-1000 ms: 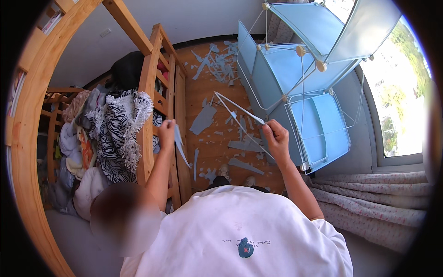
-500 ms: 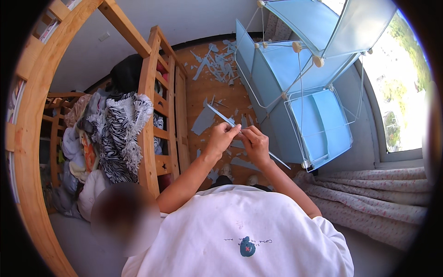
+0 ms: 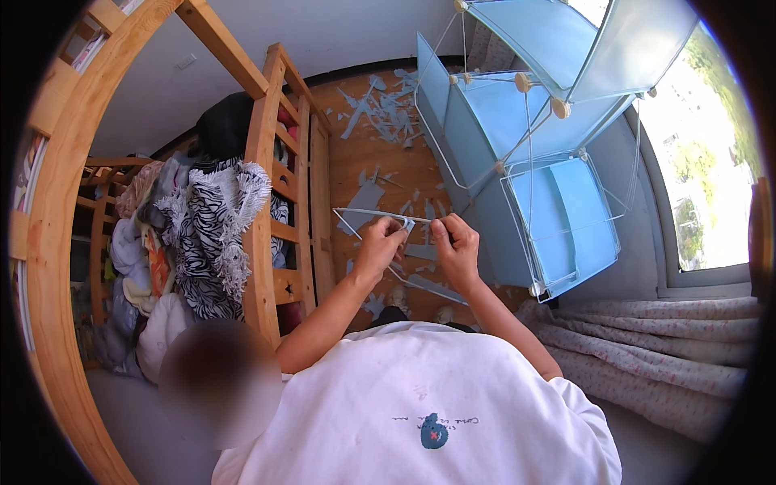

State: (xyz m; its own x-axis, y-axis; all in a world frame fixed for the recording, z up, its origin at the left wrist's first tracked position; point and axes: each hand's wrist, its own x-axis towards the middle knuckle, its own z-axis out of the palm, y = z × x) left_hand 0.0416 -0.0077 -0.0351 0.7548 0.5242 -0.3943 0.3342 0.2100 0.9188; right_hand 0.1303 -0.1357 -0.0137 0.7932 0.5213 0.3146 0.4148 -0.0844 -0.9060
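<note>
We are holding a thin white wire frame (image 3: 373, 217) out in front of us, above the wooden floor (image 3: 380, 174), with our left hand (image 3: 380, 246) and our right hand (image 3: 455, 246) both closed around its near corner. We are thinking it is light and stiff, a little springy. Pinching it at the corner looks best, because the long thin sides may wobble.

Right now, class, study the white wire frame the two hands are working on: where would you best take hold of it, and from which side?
Probably the bare wire frame rail left of the left hand, taken from above. That stretch juts out free over the wooden floor, while both hands, the right hand too, crowd the near end.
</note>
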